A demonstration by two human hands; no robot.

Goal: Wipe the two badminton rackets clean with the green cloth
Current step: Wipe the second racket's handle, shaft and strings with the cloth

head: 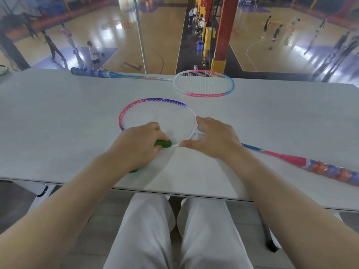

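A pink and purple racket (157,115) lies flat on the white table (58,117), its head near me and its pink handle running off to the right. My left hand (136,146) is closed around the green cloth (164,144) and presses it on the near rim of that head. My right hand (213,136) rests with spread fingers on the frame where the head meets the shaft, pinning it down. A second racket (204,83), pink and blue, lies along the table's far edge with its handle pointing left.
The table's near edge runs just above my lap in white trousers (174,235). Beyond the far edge a glass pane looks down on a sports hall with several people. Part of another racket head (3,69) shows at the far left.
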